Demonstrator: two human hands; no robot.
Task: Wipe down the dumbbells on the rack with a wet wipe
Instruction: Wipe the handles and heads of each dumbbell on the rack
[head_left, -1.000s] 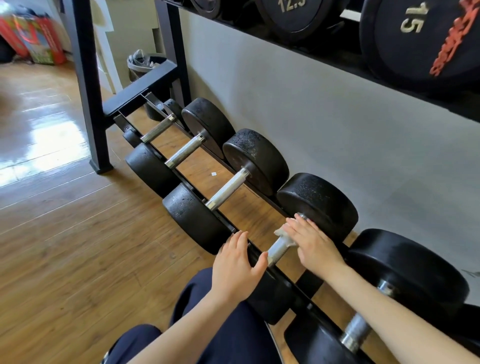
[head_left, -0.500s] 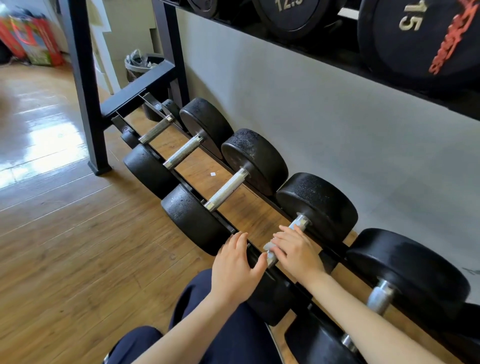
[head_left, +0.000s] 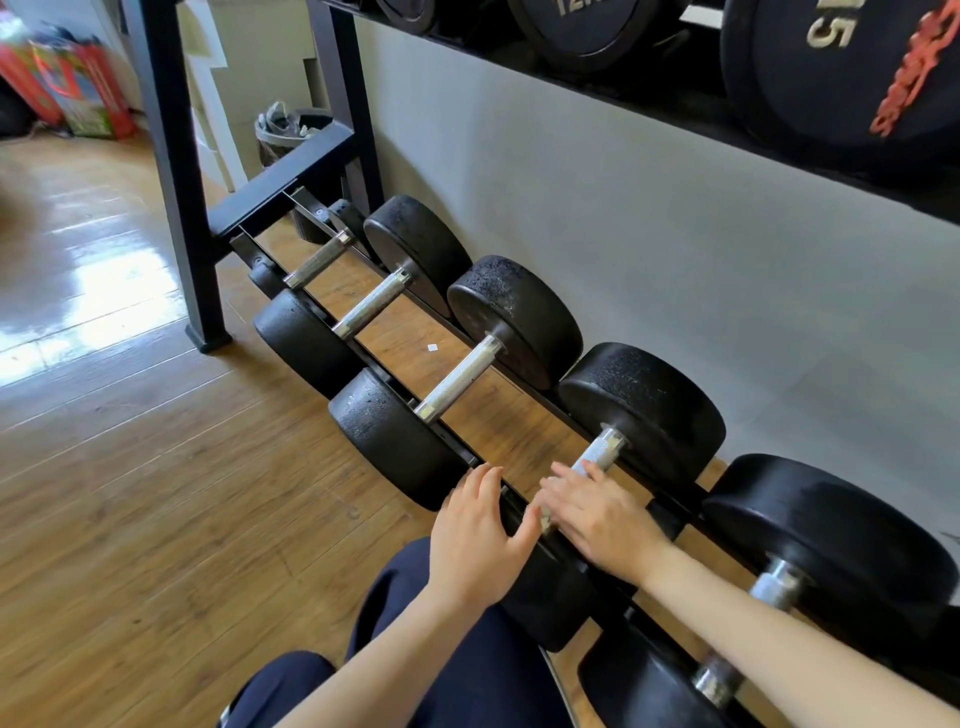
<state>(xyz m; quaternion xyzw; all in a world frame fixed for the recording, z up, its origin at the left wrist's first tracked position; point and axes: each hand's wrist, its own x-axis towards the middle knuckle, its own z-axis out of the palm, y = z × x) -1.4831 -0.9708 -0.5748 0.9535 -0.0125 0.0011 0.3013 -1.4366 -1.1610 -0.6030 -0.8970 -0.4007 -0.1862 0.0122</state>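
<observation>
Wooden floor under black rack, grey wall behind.

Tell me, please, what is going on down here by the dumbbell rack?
A person is crouched at the bottom rack, cleaning a dumbbell. The right hand grips that dumbbell's metal handle near its front end; a scrap of wipe seems to show under the fingers. The left hand rests on the front weight head, steadying it.
</observation>
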